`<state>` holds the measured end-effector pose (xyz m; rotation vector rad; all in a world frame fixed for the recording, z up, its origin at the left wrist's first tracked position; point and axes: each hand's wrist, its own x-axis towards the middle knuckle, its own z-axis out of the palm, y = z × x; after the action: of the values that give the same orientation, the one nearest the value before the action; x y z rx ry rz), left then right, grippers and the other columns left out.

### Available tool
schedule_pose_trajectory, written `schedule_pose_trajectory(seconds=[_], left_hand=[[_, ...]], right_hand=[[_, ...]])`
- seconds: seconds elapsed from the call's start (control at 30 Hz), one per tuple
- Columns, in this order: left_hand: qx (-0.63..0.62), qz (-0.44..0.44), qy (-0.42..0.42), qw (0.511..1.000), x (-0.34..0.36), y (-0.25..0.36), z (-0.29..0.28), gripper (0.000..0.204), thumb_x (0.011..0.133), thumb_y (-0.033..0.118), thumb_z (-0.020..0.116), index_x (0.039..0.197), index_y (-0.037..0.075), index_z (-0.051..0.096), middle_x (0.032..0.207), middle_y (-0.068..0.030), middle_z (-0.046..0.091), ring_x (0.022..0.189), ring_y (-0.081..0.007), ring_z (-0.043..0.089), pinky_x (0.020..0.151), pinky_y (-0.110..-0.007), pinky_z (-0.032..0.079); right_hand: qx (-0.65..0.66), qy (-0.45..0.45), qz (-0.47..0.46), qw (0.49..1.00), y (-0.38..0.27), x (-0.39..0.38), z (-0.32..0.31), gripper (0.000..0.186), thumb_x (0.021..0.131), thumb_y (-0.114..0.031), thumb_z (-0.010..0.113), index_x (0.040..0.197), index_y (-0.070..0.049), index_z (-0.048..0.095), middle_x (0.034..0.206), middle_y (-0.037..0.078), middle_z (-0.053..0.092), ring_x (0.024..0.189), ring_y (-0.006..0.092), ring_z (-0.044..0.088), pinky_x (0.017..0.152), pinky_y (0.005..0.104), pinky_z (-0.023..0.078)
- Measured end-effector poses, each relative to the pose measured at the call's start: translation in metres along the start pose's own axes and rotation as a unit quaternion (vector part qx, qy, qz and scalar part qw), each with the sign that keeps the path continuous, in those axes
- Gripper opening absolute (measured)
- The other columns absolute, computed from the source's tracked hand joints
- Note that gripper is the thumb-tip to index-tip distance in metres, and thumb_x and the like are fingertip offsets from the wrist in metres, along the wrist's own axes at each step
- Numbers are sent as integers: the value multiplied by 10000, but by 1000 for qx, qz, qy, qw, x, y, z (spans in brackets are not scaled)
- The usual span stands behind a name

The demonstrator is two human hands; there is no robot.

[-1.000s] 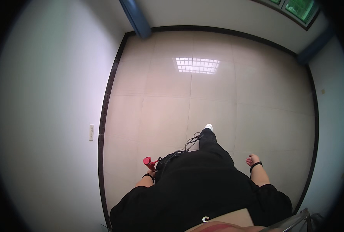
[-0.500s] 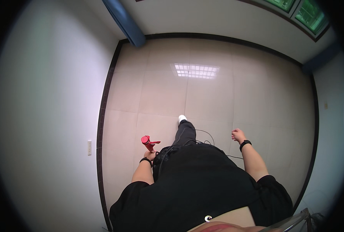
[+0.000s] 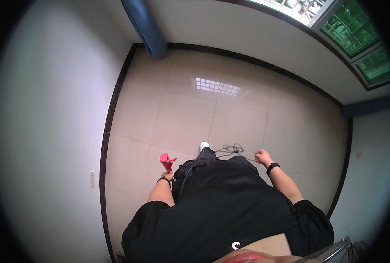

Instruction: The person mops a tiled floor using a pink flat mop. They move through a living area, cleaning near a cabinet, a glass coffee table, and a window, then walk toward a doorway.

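Left hand [image 3: 168,175] closed around the lower part of a red object [image 3: 165,160], with a rounded top and a short side projection; it is held above the floor [image 3: 239,116], toward the floor's left edge. Right hand [image 3: 262,156] off the body's other side, fingers curled; cannot tell whether fully closed. Thin dark cable [image 3: 235,149] loops between the hands, one strand running close to the right fingers. White shoe [image 3: 204,145] just ahead of the dark trousers. Dark border [image 3: 103,175] rims the floor; blue curtain [image 3: 144,28] hangs at its far left corner.
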<state>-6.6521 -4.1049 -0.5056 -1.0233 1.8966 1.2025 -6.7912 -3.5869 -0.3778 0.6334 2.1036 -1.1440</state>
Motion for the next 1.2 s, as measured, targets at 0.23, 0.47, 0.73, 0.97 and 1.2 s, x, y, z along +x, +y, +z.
schedule_pose_trajectory(seconds=[0.23, 0.47, 0.73, 0.97, 1.2], left_hand=[[102, 268, -20, 958, -49, 20, 1, 288, 697, 299, 709, 705, 77, 525, 687, -94, 595, 678, -262, 588, 664, -373, 455], [240, 399, 12, 885, -129, -67, -10, 257, 709, 329, 652, 805, 93, 616, 790, -128, 643, 775, -327, 608, 689, -411, 473], [310, 313, 4, 898, -214, -245, -24, 224, 770, 318, 570, 902, 178, 686, 928, -92, 671, 894, -286, 626, 764, -393, 483], [273, 346, 37, 897, -303, -564, -105, 173, 768, 296, 578, 857, 162, 642, 869, -92, 658, 832, -332, 609, 693, -436, 481], [166, 369, 66, 912, -398, -974, -205, 163, 690, 224, 642, 765, 80, 626, 763, -160, 627, 764, -369, 599, 645, -437, 471]], right_hand=[[-112, -32, -357, 927, -115, -118, 124, 279, 768, -64, 575, 1043, -24, 550, 856, 106, 598, 781, 186, 607, 670, 305, 496], [-370, -21, -760, 534, -151, -280, 268, 564, 681, -208, 644, 1212, -82, 501, 1202, 151, 488, 1174, 307, 441, 967, 455, 358], [-608, -182, -572, 519, -65, -421, 389, 217, 689, -266, 612, 800, -80, 615, 715, 84, 636, 715, 270, 627, 699, 391, 472], [-433, -344, -629, 547, 57, -608, 604, 178, 695, -257, 648, 780, -101, 642, 609, 65, 603, 604, 261, 608, 582, 372, 482], [-465, -326, -659, 493, 232, -858, 900, 226, 702, -233, 654, 896, -118, 674, 656, 65, 624, 601, 257, 611, 547, 356, 485]])
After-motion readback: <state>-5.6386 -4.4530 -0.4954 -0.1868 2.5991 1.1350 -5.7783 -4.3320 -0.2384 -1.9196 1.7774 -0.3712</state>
